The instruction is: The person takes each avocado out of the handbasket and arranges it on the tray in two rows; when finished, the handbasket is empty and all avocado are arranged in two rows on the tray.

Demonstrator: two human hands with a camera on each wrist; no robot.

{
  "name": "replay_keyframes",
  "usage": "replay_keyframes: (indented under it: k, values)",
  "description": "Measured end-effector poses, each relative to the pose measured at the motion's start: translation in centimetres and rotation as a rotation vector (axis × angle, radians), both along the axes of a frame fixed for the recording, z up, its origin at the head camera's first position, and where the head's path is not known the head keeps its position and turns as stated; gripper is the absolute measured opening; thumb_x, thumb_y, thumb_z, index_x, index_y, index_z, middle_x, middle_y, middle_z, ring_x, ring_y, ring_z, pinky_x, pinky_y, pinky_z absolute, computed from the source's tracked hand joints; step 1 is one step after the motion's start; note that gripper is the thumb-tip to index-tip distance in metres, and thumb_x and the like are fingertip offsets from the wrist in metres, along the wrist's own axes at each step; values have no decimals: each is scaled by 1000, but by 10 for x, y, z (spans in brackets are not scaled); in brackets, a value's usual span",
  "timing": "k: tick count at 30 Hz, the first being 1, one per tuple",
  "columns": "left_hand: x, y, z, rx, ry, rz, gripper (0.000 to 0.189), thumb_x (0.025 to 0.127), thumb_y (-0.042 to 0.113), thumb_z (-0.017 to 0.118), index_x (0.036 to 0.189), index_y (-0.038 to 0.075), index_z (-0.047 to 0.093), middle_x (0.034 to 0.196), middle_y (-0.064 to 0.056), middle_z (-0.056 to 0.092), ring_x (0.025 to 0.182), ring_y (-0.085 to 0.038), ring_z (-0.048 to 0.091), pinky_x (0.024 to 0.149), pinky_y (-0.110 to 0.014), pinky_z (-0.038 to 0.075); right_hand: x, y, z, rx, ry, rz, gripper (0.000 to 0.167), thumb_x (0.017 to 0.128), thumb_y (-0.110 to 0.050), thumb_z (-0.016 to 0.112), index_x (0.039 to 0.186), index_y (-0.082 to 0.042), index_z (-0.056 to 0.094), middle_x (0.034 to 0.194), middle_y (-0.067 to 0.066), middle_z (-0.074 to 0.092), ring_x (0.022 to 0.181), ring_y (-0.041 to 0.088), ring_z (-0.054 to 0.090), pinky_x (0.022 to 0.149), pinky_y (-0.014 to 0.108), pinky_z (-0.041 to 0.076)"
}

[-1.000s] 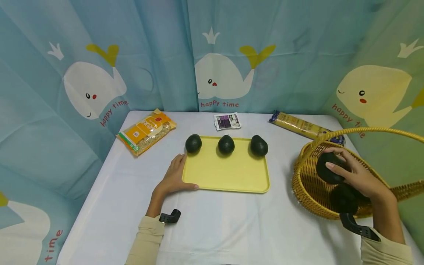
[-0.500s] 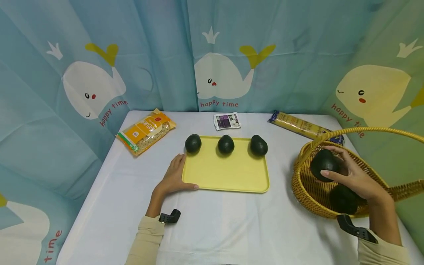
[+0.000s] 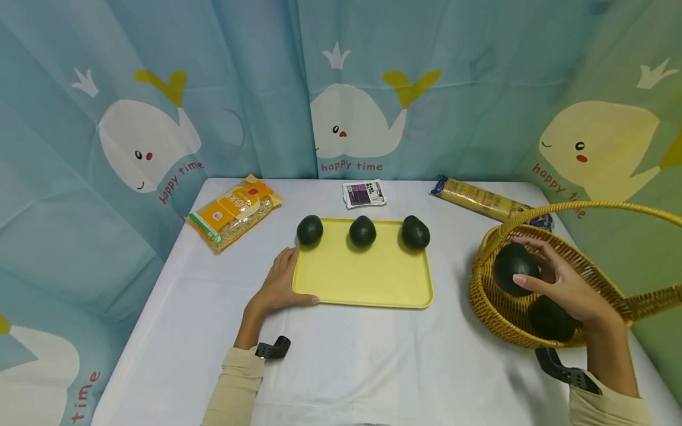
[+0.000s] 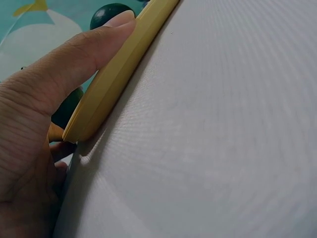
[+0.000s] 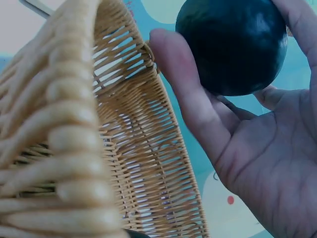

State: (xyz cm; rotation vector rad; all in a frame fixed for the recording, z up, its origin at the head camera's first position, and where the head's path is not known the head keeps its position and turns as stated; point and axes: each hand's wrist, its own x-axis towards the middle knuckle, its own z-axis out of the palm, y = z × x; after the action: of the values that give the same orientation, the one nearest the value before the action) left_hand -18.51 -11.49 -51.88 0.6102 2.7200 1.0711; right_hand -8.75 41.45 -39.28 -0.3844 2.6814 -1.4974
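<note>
My right hand (image 3: 554, 278) grips a dark green avocado (image 3: 510, 267) just above the inside of the wicker basket (image 3: 492, 307); the right wrist view shows the avocado (image 5: 233, 44) held between thumb and fingers (image 5: 183, 94). Another avocado (image 3: 551, 319) lies in the basket under my hand. My left hand (image 3: 277, 284) rests on the table against the yellow tray's (image 3: 362, 278) left front corner, thumb (image 4: 84, 54) along the tray edge (image 4: 114, 74). Three avocados (image 3: 310, 229), (image 3: 363, 231), (image 3: 415, 232) sit in a row along the tray's far edge.
The basket's tall arched handle (image 3: 586, 207) spans over my right hand. An orange noodle packet (image 3: 234, 210) lies at the back left, a small purple-and-white packet (image 3: 364, 193) behind the tray, a long spaghetti pack (image 3: 487, 202) at the back right. Whale-print curtains surround the white table.
My right hand has lifted the avocado up and slightly left out of the basket's bottom. The left hand and the tray have stayed still.
</note>
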Motion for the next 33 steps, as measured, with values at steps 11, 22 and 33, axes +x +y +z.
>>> replay_keyframes:
  k: [11, 22, 33]
  values:
    - [0, 0, -1, 1, 2, 2, 132, 59, 55, 85, 158, 12, 9, 158, -16, 20, 150, -35, 8, 119, -59, 16, 6, -12, 4, -15, 5, 97, 74, 90, 14, 51, 153, -7, 20, 148, -6, 29, 116, -3, 50, 80, 16, 49]
    - [0, 1, 2, 17, 11, -10, 132, 59, 53, 85, 158, 9, 10, 157, -19, 20, 148, -38, 11, 117, -61, 18, 8, -31, 9, -130, -18, 219, 73, 88, 18, 50, 151, -1, 19, 146, 4, 33, 117, 4, 54, 78, 26, 55]
    - [0, -3, 2, 5, -1, -33, 133, 58, 51, 85, 157, 6, 8, 158, -20, 21, 150, -39, 7, 119, -60, 14, -5, -75, -7, -207, -122, 364, 78, 88, 14, 55, 152, -4, 15, 147, 9, 31, 121, 9, 55, 81, 34, 58]
